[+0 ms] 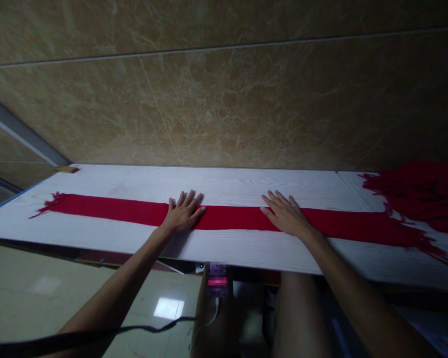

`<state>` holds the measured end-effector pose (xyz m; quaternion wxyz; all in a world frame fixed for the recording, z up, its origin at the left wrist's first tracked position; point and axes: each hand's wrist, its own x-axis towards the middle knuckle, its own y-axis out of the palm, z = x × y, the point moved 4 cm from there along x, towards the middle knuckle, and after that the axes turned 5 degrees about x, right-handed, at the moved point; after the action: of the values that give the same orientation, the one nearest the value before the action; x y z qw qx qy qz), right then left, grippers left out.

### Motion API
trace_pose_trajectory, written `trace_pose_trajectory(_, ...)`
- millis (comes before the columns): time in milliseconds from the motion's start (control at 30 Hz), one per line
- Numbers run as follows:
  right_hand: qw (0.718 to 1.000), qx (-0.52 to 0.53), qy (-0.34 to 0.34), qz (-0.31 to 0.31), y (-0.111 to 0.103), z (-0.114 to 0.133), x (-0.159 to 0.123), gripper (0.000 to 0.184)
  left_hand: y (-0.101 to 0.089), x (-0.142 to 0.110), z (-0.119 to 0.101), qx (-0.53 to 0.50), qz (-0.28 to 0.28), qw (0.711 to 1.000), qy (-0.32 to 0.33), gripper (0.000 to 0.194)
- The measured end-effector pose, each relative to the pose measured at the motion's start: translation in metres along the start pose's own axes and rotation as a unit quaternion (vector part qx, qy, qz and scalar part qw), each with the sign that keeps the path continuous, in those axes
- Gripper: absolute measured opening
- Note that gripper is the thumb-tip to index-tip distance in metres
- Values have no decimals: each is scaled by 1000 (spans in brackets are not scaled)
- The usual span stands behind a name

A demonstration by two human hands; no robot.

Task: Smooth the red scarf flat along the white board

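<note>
A long red scarf (233,218) with fringed ends lies flat in a narrow strip along the white table (224,189). My left hand (182,213) rests on it left of the middle, palm down with the fingers spread. Right of the middle, my right hand (284,214) presses flat on the same scarf, its fingers apart and pointing to the far edge. Neither hand grips the cloth. The left fringe is bunched together, while the right fringe trails toward the table's front edge.
A heap of red fringed cloth (425,191) lies at the table's right end. A tiled wall (246,109) runs along the back edge. On my leg sits a phone, blurred out, with a white cable (213,318). A black strap (145,328) crosses at lower left.
</note>
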<state>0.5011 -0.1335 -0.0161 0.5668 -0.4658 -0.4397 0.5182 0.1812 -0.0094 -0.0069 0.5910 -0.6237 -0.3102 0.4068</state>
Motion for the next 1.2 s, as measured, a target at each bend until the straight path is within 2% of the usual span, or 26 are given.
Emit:
trace_pose_trajectory(133,1000,15,8,7,-4,0,1,62,-5,-3,0,7,15,1000,3,67)
trace_pose_trajectory(233,999,31,7,-6,-18,-9,2,62,-14,-1,-3,17,-16,1000,15,66)
trace_pose_trajectory(367,999,39,10,-12,-33,-36,-2,64,-22,0,-28,2,-57,995,76,61)
trace_pose_trajectory(467,998,38,44,7,-26,-58,-10,64,-16,1,-51,-19,-44,992,116,60)
trace_pose_trajectory(567,997,29,69,16,-14,-69,-16,64,-6,1,-63,-16,-29,992,126,61)
trace_pose_trajectory(700,997,22,75,10,-7,-71,-17,65,1,1,-63,-4,-37,990,132,62)
trace_pose_trajectory(967,996,33,81,11,-9,-70,-16,63,4,0,-62,-4,-90,987,135,61)
trace_pose_trajectory(1200,996,32,84,3,-4,-74,-14,64,7,1,-61,-3,-90,986,138,63)
